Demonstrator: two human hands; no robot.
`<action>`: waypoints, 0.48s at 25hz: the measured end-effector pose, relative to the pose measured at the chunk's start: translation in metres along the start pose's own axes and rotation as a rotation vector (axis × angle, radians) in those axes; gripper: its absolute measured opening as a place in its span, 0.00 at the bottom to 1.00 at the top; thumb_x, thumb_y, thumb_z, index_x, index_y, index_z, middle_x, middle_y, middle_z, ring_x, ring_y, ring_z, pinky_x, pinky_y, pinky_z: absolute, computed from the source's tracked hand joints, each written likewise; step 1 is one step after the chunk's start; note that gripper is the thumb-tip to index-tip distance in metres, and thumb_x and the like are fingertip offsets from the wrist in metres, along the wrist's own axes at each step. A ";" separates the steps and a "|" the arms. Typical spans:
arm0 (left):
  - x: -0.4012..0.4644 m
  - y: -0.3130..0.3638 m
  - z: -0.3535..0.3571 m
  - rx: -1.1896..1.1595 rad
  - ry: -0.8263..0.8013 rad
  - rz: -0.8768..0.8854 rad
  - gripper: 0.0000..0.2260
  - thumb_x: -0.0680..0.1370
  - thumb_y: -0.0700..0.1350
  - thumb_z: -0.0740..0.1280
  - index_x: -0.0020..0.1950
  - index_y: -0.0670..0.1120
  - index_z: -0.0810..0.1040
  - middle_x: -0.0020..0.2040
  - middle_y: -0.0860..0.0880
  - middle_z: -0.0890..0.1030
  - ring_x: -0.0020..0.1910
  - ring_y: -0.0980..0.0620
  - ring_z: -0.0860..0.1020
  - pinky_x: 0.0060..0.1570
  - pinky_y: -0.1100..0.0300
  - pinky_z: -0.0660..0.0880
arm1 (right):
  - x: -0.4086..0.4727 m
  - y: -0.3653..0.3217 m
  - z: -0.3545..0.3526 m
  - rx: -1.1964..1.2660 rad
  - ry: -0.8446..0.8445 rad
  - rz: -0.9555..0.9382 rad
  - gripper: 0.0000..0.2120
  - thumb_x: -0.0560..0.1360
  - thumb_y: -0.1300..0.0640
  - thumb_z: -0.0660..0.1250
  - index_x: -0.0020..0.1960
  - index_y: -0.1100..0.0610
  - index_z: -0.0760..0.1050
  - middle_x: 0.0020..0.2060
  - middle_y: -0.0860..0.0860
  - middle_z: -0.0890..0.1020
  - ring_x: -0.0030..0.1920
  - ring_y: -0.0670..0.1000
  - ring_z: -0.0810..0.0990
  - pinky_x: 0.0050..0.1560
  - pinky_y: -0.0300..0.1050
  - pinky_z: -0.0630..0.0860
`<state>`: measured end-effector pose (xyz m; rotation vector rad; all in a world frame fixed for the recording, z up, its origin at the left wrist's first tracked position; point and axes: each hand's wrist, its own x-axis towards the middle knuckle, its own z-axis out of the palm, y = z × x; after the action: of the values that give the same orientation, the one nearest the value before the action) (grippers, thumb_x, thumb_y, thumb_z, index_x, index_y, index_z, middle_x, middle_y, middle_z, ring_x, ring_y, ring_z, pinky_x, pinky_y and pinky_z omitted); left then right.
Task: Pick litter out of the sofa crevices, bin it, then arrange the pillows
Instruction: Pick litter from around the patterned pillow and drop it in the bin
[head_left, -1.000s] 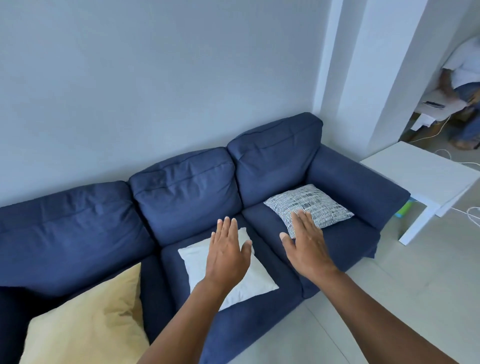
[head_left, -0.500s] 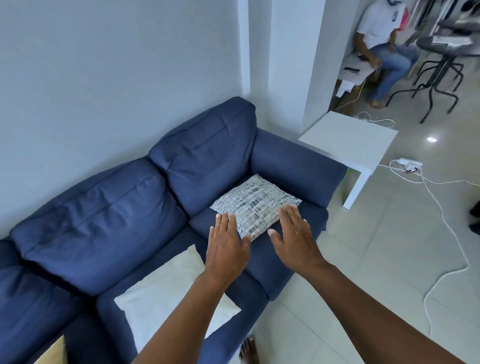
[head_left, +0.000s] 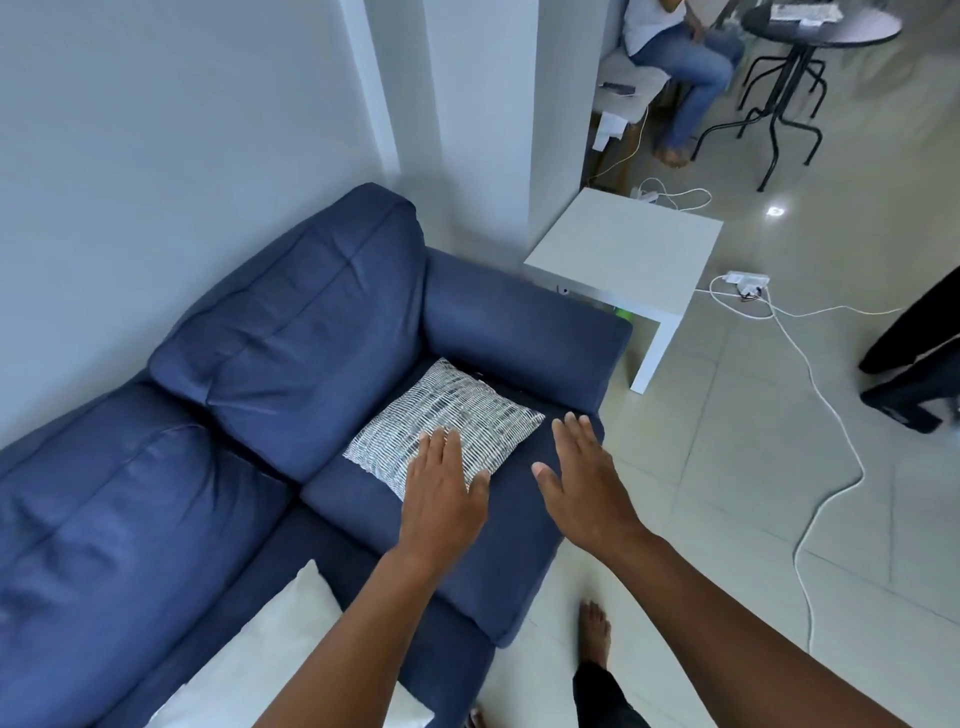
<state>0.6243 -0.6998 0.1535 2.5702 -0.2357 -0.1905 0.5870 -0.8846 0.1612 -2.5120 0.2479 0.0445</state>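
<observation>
Navy-blue fabric covers the three-seat sofa (head_left: 291, 332), and on its end seat, close beside the padded armrest, a square cushion woven in grey and white stripes (head_left: 447, 421) lies flat. Both hands reach out palm-down with fingers straight and spread. The left hand (head_left: 441, 493) overlaps the cushion's near corner in this view, though whether it touches or hovers just above cannot be told from this angle. The right hand (head_left: 582, 483) is over the bare seat edge just beside the cushion and holds nothing. A plain white cushion (head_left: 270, 644) rests on the middle seat nearer the person.

No litter shows anywhere, and the crevice between seat and armrest is partly hidden by the striped cushion. The step in hand looks like clearing that cushion to check the gaps. The next move likely calls for gripping the cushion by its edges, lifting it aside, then running fingers along the seams by the armrest and backrest.
</observation>
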 end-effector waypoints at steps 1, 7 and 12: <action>0.011 0.005 0.005 0.002 0.002 -0.022 0.31 0.84 0.53 0.61 0.83 0.43 0.53 0.83 0.44 0.52 0.82 0.45 0.46 0.80 0.49 0.49 | 0.013 0.010 -0.001 0.006 -0.017 -0.002 0.29 0.84 0.50 0.57 0.80 0.57 0.53 0.81 0.53 0.51 0.81 0.52 0.45 0.79 0.57 0.54; 0.075 0.033 0.028 0.008 0.017 -0.112 0.30 0.84 0.53 0.60 0.83 0.45 0.53 0.83 0.44 0.53 0.83 0.47 0.46 0.80 0.50 0.48 | 0.102 0.053 -0.017 0.014 -0.074 -0.061 0.28 0.83 0.52 0.58 0.80 0.59 0.55 0.81 0.55 0.54 0.81 0.54 0.47 0.79 0.56 0.54; 0.117 0.045 0.043 -0.025 0.009 -0.197 0.30 0.84 0.52 0.60 0.82 0.44 0.54 0.83 0.44 0.53 0.83 0.46 0.46 0.80 0.48 0.49 | 0.156 0.065 -0.008 0.009 -0.185 -0.082 0.28 0.83 0.54 0.60 0.79 0.61 0.57 0.80 0.57 0.56 0.81 0.55 0.50 0.78 0.55 0.55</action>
<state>0.7243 -0.7832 0.1315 2.5675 0.0241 -0.2532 0.7279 -0.9677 0.1167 -2.4863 0.0690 0.2407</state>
